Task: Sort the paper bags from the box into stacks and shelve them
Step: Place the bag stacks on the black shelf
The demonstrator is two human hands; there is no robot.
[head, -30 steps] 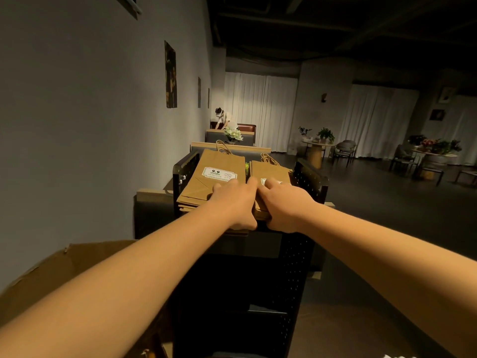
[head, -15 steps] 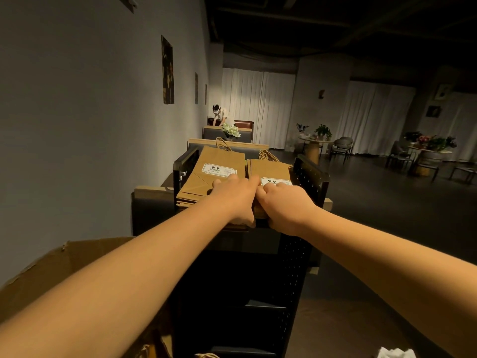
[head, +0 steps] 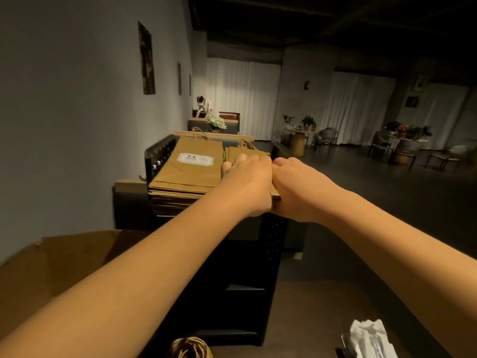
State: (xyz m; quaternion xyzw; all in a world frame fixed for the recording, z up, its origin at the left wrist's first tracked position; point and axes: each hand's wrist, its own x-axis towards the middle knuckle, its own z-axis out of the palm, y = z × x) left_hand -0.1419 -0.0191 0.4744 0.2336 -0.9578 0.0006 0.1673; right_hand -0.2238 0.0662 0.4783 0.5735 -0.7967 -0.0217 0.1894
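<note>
- A person's 2 bare forearms reach forward to the top of a black perforated metal shelf unit point(head: 271, 244), where flat brown kraft paper bags lie in 2 stacks side by side.
- The left hand point(head: 247, 184) and right hand point(head: 299, 187) meet knuckle to knuckle at the near edge of the right-hand stack of brown paper bags point(head: 247, 152), fingers curled over its top and thumbs below, gripping it.
- That stack is mostly hidden by both hands; its twisted paper handles show at the far end.
- Just beside it, the taller left-hand stack of brown paper bags point(head: 185, 174) lies flat, its top bag bearing a white printed label point(head: 195, 159).
- An open brown cardboard box point(head: 64, 257) sits at lower left, beneath the left forearm.
- Crumpled white paper point(head: 369, 337) lies at the lower right edge, and a coil of brown twine point(head: 191, 347) shows at the bottom edge.
- Beyond, the dim room holds white curtains point(head: 242, 96), potted plants and chairs around small tables, with another person point(head: 204, 105) bent over at the far wall.
</note>
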